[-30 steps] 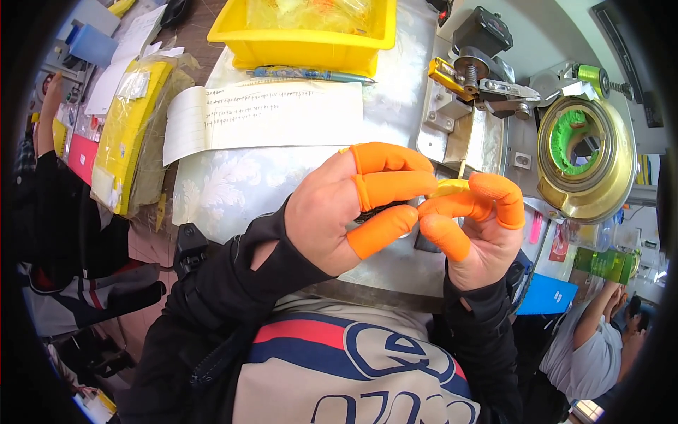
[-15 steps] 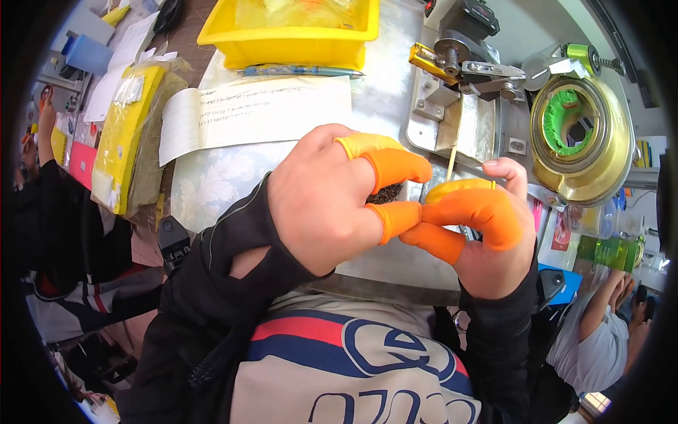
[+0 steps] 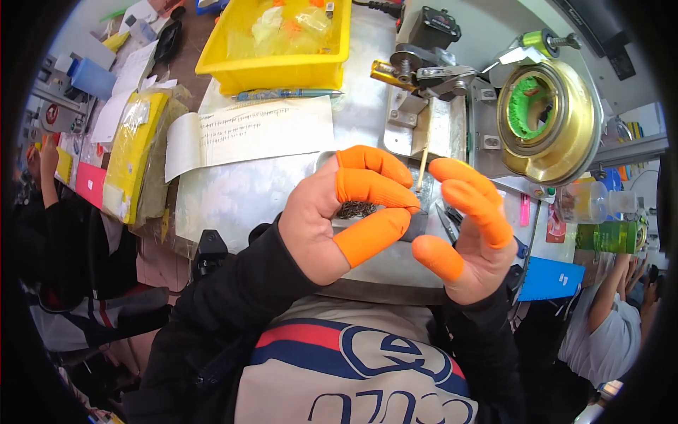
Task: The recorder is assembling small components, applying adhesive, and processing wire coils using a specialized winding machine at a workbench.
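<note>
Partly behind left fingers (image 3: 376,235), dark pieces (image 3: 357,210)

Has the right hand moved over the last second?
Yes. Judged against the thin pale stick, the right hand has shifted right: its forefinger, which reached left of the stick, is now right of it.

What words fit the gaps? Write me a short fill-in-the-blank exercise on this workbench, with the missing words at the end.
1. The more widely opened hand is the ____ one.
2. The pen lies between the notebook and the ____ bin.
3. The finger covers are ____.
4. The round brass-coloured part has a ____ lining.

Missing words: right; yellow; orange; green.
</note>
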A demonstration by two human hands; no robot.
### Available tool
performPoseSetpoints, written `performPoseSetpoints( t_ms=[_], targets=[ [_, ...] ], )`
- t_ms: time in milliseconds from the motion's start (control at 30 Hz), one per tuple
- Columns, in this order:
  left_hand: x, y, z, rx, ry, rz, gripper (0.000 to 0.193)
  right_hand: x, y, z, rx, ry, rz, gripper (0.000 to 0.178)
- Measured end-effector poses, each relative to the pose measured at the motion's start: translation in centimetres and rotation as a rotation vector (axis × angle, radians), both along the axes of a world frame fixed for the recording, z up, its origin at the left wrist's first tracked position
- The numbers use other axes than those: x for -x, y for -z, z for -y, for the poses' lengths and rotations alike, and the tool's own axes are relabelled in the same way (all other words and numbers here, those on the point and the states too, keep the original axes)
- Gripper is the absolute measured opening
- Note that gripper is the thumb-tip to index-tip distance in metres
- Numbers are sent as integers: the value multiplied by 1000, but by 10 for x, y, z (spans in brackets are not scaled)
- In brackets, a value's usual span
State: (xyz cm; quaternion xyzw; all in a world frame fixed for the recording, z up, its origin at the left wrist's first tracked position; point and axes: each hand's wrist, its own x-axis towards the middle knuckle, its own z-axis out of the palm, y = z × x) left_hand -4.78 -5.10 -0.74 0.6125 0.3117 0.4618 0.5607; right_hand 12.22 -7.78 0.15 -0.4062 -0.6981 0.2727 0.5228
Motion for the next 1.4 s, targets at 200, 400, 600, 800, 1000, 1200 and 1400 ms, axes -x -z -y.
performPoseSetpoints(
  t_ms=[200, 400, 600, 800, 1000, 1200, 1400],
  targets=[
    [-16, 2, 5, -29, 49, 92, 16, 1, 1, 8, 157, -111, -296, 27],
    [-17, -21, 2, -182, -10, -144, 27, -7, -13, 20, 177, 18, -414, 17],
    [-17, -51, -3, -407, 311, -318, 21, -28, -39, 29, 24, 34, 76, 28],
    [-17, -64, -12, -677, 438, -512, 25, -41, -63, 27, -116, -205, 553, 33],
    [-20, -80, -27, -750, 327, -530, 24, -37, -60, 9, -57, -224, 544, 39],
    [-23, -84, -70, -654, -115, -269, 13, -4, -5, -15, 252, 134, -196, 63],
    [-16, -79, -95, -755, -263, -213, 20, 18, 6, -78, 369, 25, -966, 58]
  ],
)
